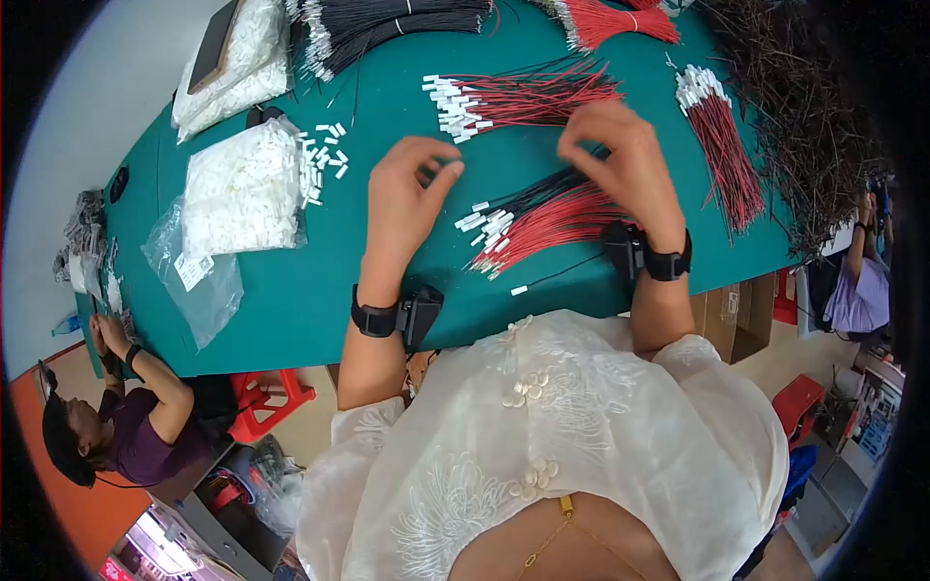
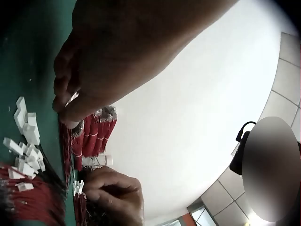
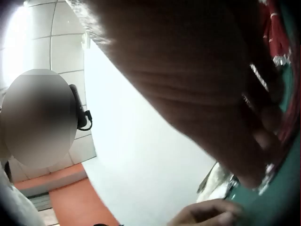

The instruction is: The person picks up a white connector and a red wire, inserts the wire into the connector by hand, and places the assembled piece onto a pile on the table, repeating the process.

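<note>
Green table (image 1: pixel 291 315), red stool (image 1: pixel 294 392), pale floor (image 1: pixel 775 358); white wall (image 1: pixel 107 116), orange wall (image 3: pixel 80 202), gridded ceiling (image 3: pixel 68 52).

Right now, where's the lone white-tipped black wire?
In the head view, the lone black wire lies right of centre, between the nearer red wires and the green table's front edge.

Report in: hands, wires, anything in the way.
Left hand, right hand over table; grips unclear. Red wires lie in bunches. Right hand hides some from head view.
</note>
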The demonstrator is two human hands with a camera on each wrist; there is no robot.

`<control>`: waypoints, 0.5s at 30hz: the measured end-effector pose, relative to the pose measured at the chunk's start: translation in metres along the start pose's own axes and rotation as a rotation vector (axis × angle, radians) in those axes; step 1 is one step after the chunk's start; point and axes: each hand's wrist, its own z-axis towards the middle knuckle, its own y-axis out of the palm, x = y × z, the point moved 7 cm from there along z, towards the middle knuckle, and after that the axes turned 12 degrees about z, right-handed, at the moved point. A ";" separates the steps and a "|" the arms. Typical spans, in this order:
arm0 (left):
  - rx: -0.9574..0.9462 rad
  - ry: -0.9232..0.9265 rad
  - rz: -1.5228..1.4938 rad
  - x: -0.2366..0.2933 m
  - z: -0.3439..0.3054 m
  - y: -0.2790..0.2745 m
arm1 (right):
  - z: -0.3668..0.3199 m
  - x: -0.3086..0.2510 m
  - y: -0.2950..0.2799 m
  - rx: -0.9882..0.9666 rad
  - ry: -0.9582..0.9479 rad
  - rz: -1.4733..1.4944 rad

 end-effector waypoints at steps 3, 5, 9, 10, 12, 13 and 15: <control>-0.415 0.091 0.064 0.011 -0.013 0.025 | -0.027 -0.018 0.038 -0.562 0.098 0.372; -0.419 0.114 0.072 0.014 -0.013 0.029 | -0.049 -0.039 0.062 -0.761 -0.012 0.214; -0.424 0.123 0.092 0.013 -0.015 0.030 | -0.074 -0.062 0.079 -0.886 -0.137 -0.056; -0.411 0.108 0.091 0.012 -0.014 0.029 | -0.076 -0.064 0.082 -0.887 -0.138 -0.058; -0.394 0.095 0.089 0.011 -0.013 0.029 | -0.081 -0.066 0.089 -0.934 -0.161 -0.096; -0.397 0.087 0.008 0.012 -0.013 0.030 | -0.083 -0.066 0.091 -0.958 -0.173 -0.116; -0.406 0.069 -0.152 0.013 -0.014 0.031 | -0.077 -0.059 0.089 -0.869 -0.144 -0.059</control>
